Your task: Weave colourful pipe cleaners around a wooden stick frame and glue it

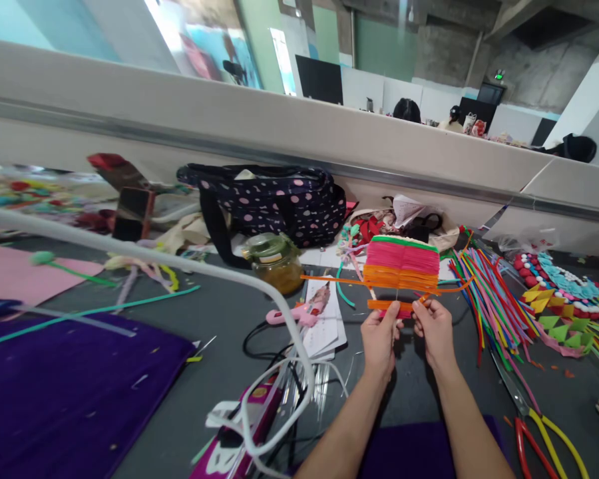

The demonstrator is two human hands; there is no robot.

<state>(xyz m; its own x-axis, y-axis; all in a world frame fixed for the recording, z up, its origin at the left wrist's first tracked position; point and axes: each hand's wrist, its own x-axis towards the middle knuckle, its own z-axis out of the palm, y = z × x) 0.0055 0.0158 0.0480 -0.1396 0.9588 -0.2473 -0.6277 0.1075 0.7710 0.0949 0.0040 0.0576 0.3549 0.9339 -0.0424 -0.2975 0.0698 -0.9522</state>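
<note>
A small panel of pipe cleaners [402,261], banded green, pink and orange, stands upright just beyond my hands. Loose orange ends stick out from both its sides. Below its lower edge, my left hand [379,339] pinches a short orange and pink pipe cleaner piece [379,305] between thumb and fingers. Close beside it, the fingers of my right hand [435,329] are pressed together on an orange pipe cleaner [423,299] at the piece's right end. My fingers hide part of the piece, and how it joins the panel is unclear.
Right of my hands lies a bundle of colourful pipe cleaners [494,299], with yellow-handled scissors [539,416] nearer me. To the left are a pink glue gun [302,314], a glass jar [277,269] and a dark bag [284,206]. A white tube [204,269] arches across the foreground.
</note>
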